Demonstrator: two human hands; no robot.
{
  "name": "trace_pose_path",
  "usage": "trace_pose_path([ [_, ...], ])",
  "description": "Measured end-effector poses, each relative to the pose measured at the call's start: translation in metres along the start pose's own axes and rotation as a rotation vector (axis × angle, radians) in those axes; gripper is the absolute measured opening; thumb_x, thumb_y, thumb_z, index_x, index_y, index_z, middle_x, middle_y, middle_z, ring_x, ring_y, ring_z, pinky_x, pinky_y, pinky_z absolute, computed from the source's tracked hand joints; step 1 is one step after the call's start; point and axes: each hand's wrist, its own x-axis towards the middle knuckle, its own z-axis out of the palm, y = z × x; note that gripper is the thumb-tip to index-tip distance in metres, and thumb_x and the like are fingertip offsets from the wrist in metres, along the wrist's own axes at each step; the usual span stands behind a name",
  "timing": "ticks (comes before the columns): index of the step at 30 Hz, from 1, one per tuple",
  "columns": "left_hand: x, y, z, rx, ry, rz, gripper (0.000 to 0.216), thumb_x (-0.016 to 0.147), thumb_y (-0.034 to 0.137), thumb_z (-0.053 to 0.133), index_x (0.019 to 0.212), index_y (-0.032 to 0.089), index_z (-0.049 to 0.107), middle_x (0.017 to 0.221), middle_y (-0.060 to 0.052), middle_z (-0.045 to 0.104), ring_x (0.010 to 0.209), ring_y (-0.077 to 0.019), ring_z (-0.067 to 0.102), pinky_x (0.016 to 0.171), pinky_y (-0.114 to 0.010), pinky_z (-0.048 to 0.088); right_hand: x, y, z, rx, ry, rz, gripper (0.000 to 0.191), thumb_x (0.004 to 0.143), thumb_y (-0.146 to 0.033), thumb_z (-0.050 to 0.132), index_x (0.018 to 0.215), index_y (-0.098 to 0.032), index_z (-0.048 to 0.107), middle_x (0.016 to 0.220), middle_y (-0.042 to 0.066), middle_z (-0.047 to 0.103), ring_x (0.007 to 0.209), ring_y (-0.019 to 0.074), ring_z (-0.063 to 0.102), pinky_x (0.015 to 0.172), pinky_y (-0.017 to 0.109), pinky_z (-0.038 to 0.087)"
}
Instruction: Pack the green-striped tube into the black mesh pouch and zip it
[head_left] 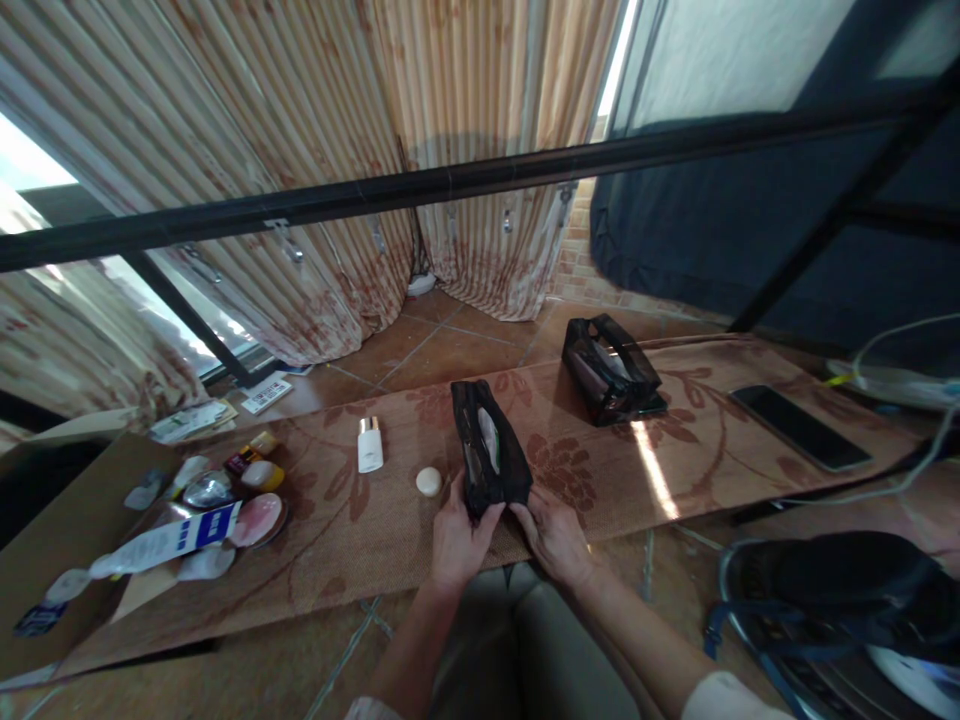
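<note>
A black mesh pouch (508,462) stands at the near middle of the cloth-covered bench, its top partly open with something pale and green inside. My left hand (459,540) grips the pouch's near left corner, thumb on the near end. On the near right corner, my right hand (553,535) holds it in the same way, its fingers partly hidden behind the mesh. Just left of the pouch lies a small round cream-coloured piece (428,482). Farther left is a white bottle with a gold cap (370,446).
A second black mesh pouch (609,370) sits to the right, with a phone (799,427) beyond it. At the left, a cardboard box (71,560) stands beside several cosmetics, including a white-and-blue tube (169,540). A dark metal rail (465,180) crosses behind the bench.
</note>
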Motion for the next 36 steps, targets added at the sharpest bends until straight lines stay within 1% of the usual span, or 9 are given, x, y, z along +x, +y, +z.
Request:
trace_pose_path([
  [2, 0.0, 0.0, 0.001, 0.02, 0.0, 0.015, 0.058, 0.086, 0.043, 0.052, 0.135, 0.016, 0.035, 0.119, -0.013, 0.061, 0.106, -0.0245, 0.061, 0.087, -0.036, 0.049, 0.0, -0.001, -0.001, 0.001, 0.021, 0.011, 0.027, 0.094, -0.038, 0.039, 0.082, -0.022, 0.058, 0.08, 0.005, 0.06, 0.078, 0.0175, 0.059, 0.069, 0.027, 0.046],
  [5, -0.001, -0.002, 0.003, 0.081, -0.001, 0.045, 0.058, 0.088, 0.044, 0.048, 0.137, 0.015, 0.033, 0.129, -0.014, 0.054, 0.114, -0.0251, 0.057, 0.093, -0.037, 0.047, -0.001, -0.001, -0.001, 0.001, 0.065, 0.081, 0.024, 0.091, -0.042, 0.044, 0.081, -0.022, 0.053, 0.072, 0.001, 0.056, 0.067, 0.0152, 0.055, 0.063, 0.026, 0.044],
  [8, -0.002, -0.006, 0.007, 0.169, -0.007, 0.049, 0.063, 0.088, 0.046, 0.046, 0.139, 0.013, 0.029, 0.134, -0.017, 0.05, 0.115, -0.0273, 0.056, 0.093, -0.039, 0.047, -0.003, 0.001, 0.001, 0.027, 0.122, 0.11, 0.025, 0.09, -0.043, 0.045, 0.077, -0.022, 0.048, 0.068, -0.002, 0.051, 0.06, 0.0124, 0.051, 0.058, 0.024, 0.04],
  [13, -0.003, -0.009, 0.012, 0.284, 0.003, 0.04, 0.067, 0.089, 0.048, 0.042, 0.14, 0.008, 0.026, 0.131, -0.022, 0.051, 0.111, -0.0302, 0.058, 0.09, -0.041, 0.048, -0.003, 0.005, 0.006, 0.084, 0.145, 0.036, 0.027, 0.094, -0.037, 0.038, 0.072, -0.022, 0.045, 0.071, -0.001, 0.049, 0.063, 0.0112, 0.05, 0.061, 0.022, 0.04],
  [18, -0.004, -0.009, 0.012, 0.284, 0.009, 0.064, 0.064, 0.09, 0.046, 0.041, 0.14, 0.009, 0.025, 0.128, -0.02, 0.054, 0.105, -0.0277, 0.062, 0.086, -0.037, 0.05, -0.003, 0.003, 0.007, 0.112, 0.125, 0.041, 0.027, 0.094, -0.034, 0.037, 0.071, -0.022, 0.046, 0.068, -0.001, 0.048, 0.06, 0.011, 0.049, 0.06, 0.022, 0.04],
  [25, -0.005, -0.009, 0.014, 0.333, 0.022, 0.065, 0.065, 0.089, 0.048, 0.041, 0.138, 0.007, 0.028, 0.13, -0.022, 0.053, 0.11, -0.0303, 0.059, 0.089, -0.04, 0.049, -0.002, 0.001, 0.007, 0.13, 0.1, 0.041, 0.025, 0.094, -0.031, 0.035, 0.077, -0.022, 0.051, 0.071, 0.001, 0.054, 0.064, 0.0127, 0.053, 0.064, 0.024, 0.044],
  [29, -0.006, -0.009, 0.015, 0.313, 0.028, 0.059, 0.066, 0.089, 0.048, 0.041, 0.139, 0.008, 0.027, 0.126, -0.021, 0.055, 0.109, -0.0292, 0.059, 0.089, -0.039, 0.049, -0.003, 0.002, 0.007, 0.163, 0.114, 0.048, 0.023, 0.093, -0.031, 0.037, 0.079, -0.021, 0.053, 0.072, 0.001, 0.055, 0.065, 0.0128, 0.054, 0.063, 0.024, 0.044],
  [33, -0.006, -0.01, 0.015, 0.292, 0.031, 0.046, 0.065, 0.089, 0.047, 0.042, 0.14, 0.009, 0.027, 0.126, -0.02, 0.056, 0.111, -0.0286, 0.059, 0.09, -0.038, 0.049, -0.004, 0.002, 0.006, 0.202, 0.075, 0.06, 0.02, 0.092, -0.035, 0.043, 0.091, -0.021, 0.057, 0.079, 0.002, 0.06, 0.073, 0.0147, 0.058, 0.068, 0.025, 0.046],
  [36, -0.007, -0.01, 0.015, 0.283, 0.032, 0.037, 0.065, 0.089, 0.046, 0.041, 0.14, 0.009, 0.027, 0.126, -0.02, 0.056, 0.111, -0.029, 0.059, 0.091, -0.039, 0.048, -0.004, 0.003, 0.006, 0.193, 0.068, 0.069, 0.021, 0.09, -0.038, 0.047, 0.093, -0.021, 0.059, 0.08, 0.003, 0.063, 0.073, 0.0161, 0.059, 0.068, 0.026, 0.048],
])
